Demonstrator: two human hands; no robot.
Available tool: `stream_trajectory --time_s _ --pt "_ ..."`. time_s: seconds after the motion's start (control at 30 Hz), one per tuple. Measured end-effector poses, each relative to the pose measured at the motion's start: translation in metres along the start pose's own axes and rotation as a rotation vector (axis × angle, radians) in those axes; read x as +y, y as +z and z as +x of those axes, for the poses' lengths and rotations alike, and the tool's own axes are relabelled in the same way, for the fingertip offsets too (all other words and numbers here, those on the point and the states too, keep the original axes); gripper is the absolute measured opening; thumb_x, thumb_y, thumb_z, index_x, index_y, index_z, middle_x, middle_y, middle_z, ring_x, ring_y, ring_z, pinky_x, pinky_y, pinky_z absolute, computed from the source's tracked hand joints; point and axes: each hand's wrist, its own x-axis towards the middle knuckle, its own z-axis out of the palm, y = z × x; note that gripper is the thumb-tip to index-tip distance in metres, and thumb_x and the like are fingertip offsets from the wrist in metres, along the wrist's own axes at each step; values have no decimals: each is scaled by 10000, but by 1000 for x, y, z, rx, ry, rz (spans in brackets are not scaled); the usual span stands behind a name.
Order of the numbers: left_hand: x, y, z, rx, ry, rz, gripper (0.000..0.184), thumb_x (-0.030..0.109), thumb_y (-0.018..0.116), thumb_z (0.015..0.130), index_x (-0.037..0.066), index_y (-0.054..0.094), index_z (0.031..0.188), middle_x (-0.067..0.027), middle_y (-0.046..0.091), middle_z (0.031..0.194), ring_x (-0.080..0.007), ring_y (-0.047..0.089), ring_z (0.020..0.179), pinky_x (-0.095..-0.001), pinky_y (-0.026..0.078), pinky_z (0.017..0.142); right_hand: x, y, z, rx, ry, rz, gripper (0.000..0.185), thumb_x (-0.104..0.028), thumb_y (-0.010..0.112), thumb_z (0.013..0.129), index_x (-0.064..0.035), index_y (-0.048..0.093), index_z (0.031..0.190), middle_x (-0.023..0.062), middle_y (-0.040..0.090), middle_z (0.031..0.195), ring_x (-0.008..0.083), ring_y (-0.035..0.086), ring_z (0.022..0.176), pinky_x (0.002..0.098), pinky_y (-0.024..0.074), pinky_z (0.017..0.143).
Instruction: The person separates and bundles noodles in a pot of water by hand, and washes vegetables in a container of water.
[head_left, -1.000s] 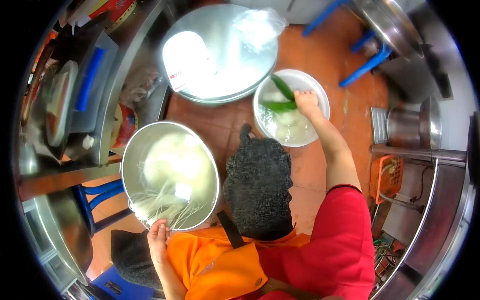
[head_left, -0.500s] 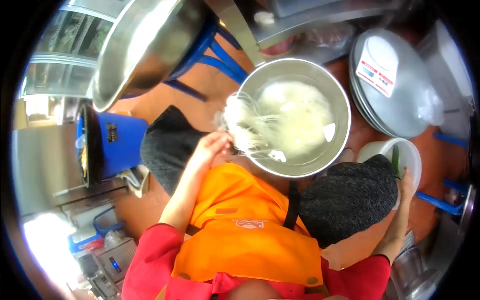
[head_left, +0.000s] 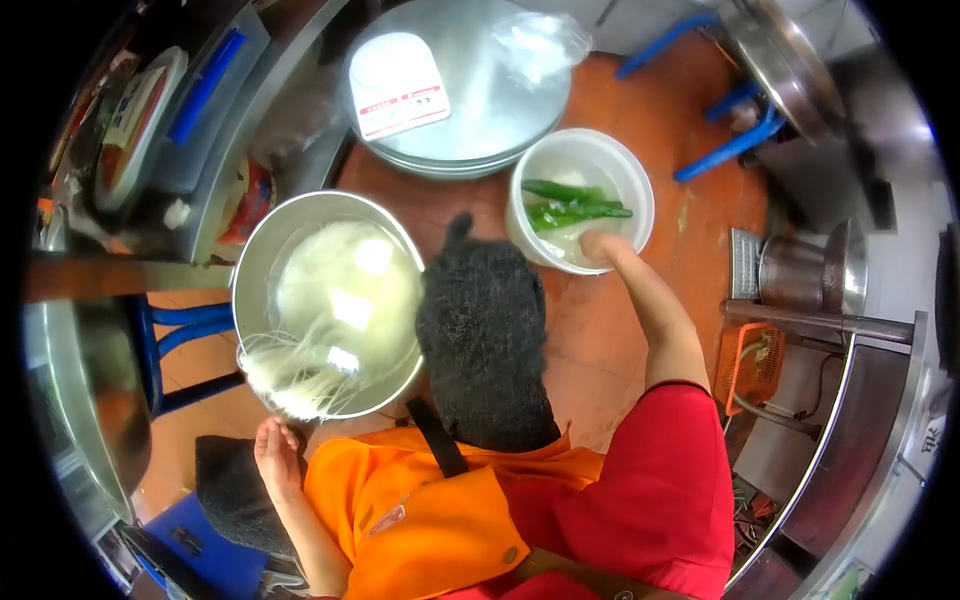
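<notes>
A large metal pot point(head_left: 392, 392) holds pale liquid. Thin white noodles point(head_left: 300, 380) hang over its near left rim. Just below them is my left hand point(head_left: 278, 455), its fingers loosely curled with nothing visible in them. My right hand point(head_left: 603, 247) reaches inside the near wall of a white bucket point(head_left: 643, 190), its fingers hidden low in the bucket. Long green vegetables point(head_left: 575, 208) lie across the bucket, just beyond that hand, above whitish contents.
A white scale point(head_left: 400, 85) and a clear plastic bag point(head_left: 540, 47) rest on a big round metal lid point(head_left: 470, 120). My dark-clad knee point(head_left: 485, 340) is between pot and bucket. Blue stool legs point(head_left: 735, 145) stand at the upper right, an orange basket point(head_left: 752, 368) at the right.
The view swung aside and back. My right hand, earlier on the green vegetables, is now lower in the bucket, apart from them. My left hand has come away from the noodles.
</notes>
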Motion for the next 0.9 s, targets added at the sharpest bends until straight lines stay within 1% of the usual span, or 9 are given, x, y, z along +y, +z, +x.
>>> stream_trajectory --time_s 0.17,0.27,0.33,0.4,0.5,0.63,0.73,0.83,0.9 --pt "-2 5 -4 73 -18 79 101 140 545 949 50 592 949 -13 589 802 -86 502 636 -215 404 571 1 2 29 -60 42 -52 366 -155 514 785 -64 650 1113 156 605 1196 298 568 1129 406 470 916" --pt "-14 -3 6 68 -77 93 90 142 552 945 61 590 934 0 589 797 -81 501 636 -209 393 566 11 25 68 -138 -13 -164 371 -173 531 796 -85 638 1140 124 592 1232 278 556 1154 399 459 944" --pt "-15 6 7 110 -93 85 82 143 562 940 65 585 929 6 581 776 -80 498 632 -209 388 559 28 67 109 15 58 -71 367 -212 562 797 -97 641 1136 122 597 1223 282 558 1147 396 455 944" --pt "-16 5 8 116 -116 107 80 143 566 937 65 583 931 4 576 769 -82 497 631 -208 388 562 47 85 127 43 60 123 376 -251 595 796 -115 638 1144 121 594 1226 290 556 1144 395 447 948" --pt "-17 6 10 152 -152 112 58 112 553 933 60 574 948 -3 568 754 -86 492 623 -215 390 559 67 112 146 60 -11 520 411 -272 564 830 -95 585 1201 117 576 1242 281 540 1138 428 390 977" --pt "-21 9 19 152 -170 164 79 107 521 941 54 548 992 -5 557 738 -96 496 593 -221 409 542 127 240 243 -47 -525 1554 464 -299 522 874 -69 516 1276 112 552 1263 269 519 1129 472 314 1017" --pt "-23 4 21 135 -171 210 78 92 517 932 46 549 987 -7 558 740 -93 496 594 -219 410 543 132 237 241 -136 -554 1482 468 -342 457 934 -86 492 1323 68 530 1292 191 445 1210 383 261 1070" --pt "-25 4 22 131 -168 184 88 86 514 926 39 546 994 -5 557 746 -88 493 596 -215 406 543 82 145 157 -92 -216 1324 432 -305 523 904 -87 539 1276 70 556 1267 189 483 1175 355 311 1034" --pt "-21 20 21 121 -150 206 90 82 511 925 40 545 997 1 556 745 -83 490 595 -210 402 541 42 79 100 -77 -63 1340 409 -280 567 885 -87 570 1245 71 573 1250 187 508 1151 336 344 1011"
